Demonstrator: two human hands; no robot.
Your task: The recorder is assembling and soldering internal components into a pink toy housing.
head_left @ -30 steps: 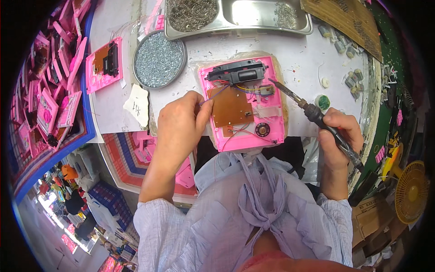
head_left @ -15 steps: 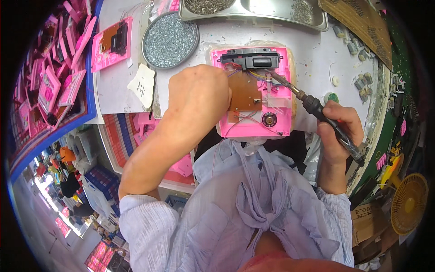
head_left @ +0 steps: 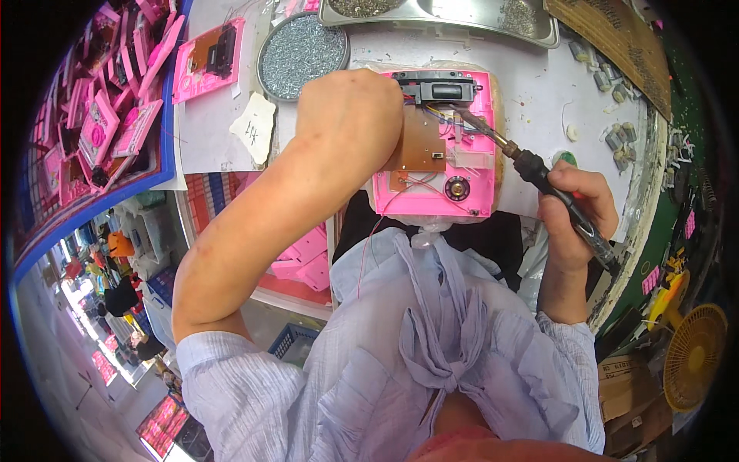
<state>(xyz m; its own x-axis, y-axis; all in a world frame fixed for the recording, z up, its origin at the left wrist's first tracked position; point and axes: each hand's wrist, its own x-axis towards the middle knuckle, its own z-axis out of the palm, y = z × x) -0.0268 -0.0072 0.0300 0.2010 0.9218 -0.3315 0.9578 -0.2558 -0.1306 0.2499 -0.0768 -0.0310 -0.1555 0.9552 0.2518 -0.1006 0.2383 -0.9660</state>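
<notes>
A pink plastic housing (head_left: 392,202) lies in front of me on a wrapped pad. In it are a brown circuit board (head_left: 422,146), a black module (head_left: 445,91) along the far edge, thin wires and a small round speaker (head_left: 456,188). My left hand (head_left: 350,115) is closed over the housing's left side, beside the board; its fingertips and whatever they pinch are hidden. My right hand (head_left: 577,219) grips a soldering iron (head_left: 535,169) by its black handle. The iron slants up and left, its tip among the wires between the board and the black module.
A round dish (head_left: 265,58) of small screws stands beyond my left hand, near a torn white paper piece (head_left: 252,129). A metal tray (head_left: 439,15) lies at the back. A blue-rimmed bin (head_left: 168,131) of pink housings is at left, a yellow fan (head_left: 695,358) at lower right.
The view has shifted a little, so the bench things sit higher in it. My left forearm has swung outward, its hand still at the housing's left side. The iron's tip stays near the wires.
</notes>
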